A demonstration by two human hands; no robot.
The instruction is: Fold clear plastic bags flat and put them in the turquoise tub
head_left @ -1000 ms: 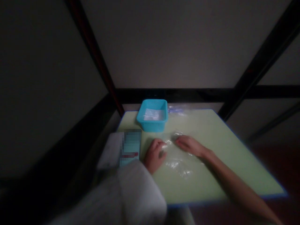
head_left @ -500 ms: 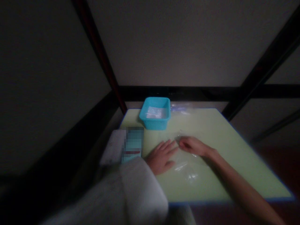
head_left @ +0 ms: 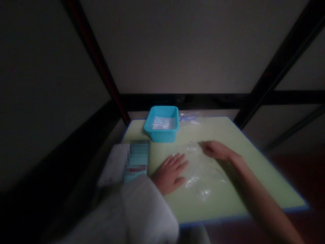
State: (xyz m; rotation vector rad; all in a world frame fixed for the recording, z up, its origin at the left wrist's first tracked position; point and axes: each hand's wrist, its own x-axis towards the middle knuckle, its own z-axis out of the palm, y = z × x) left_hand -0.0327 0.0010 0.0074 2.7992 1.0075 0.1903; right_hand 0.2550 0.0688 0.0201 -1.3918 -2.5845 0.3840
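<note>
A clear plastic bag or sheet (head_left: 194, 171) lies flat and wrinkled on the pale yellow-green tabletop (head_left: 256, 189), its outline hard to follow. My left hand (head_left: 171, 173) rests palm down at its left side, fingers spread. At the far right part of the plastic is my right hand (head_left: 215, 149), fingers curled closed and low over the table. What those fingers pinch, if anything, is hidden.
A turquoise plastic basin (head_left: 164, 136) with clear and white film (head_left: 164, 122) in it stands at the back left. Beside it lies crumpled clear plastic with blue-purple marks (head_left: 189, 117). A blurred-out phone-like object (head_left: 137, 159) is left of my left hand. A wall rises behind.
My right hand has slid right and slightly away across the plastic, apart from my left hand. The plastic's right edge shows farther right. My left hand stays spread; the view has shifted slightly.
</note>
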